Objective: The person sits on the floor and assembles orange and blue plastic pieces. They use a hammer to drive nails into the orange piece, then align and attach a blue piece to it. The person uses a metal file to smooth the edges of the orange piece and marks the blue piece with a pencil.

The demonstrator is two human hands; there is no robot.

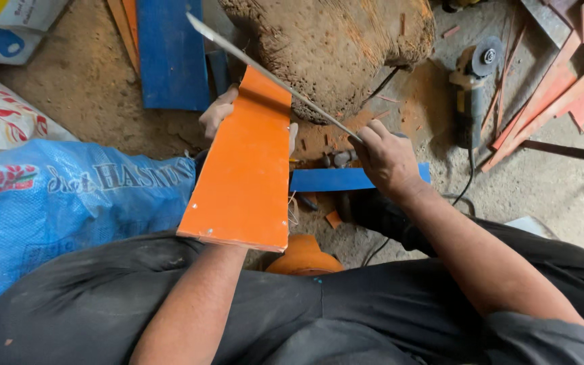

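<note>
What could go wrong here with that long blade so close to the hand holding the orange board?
The blade in the right hand lies across the orange board near the left hand gripping its top edge; a slip could cut those fingers. The board, held only there, might twist.

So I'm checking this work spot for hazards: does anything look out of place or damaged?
The angle grinder lies on the dirt floor among orange offcuts, its cord trailing towards the person's legs. The wood block is chewed and frayed on top. Nothing else stands out.
</note>
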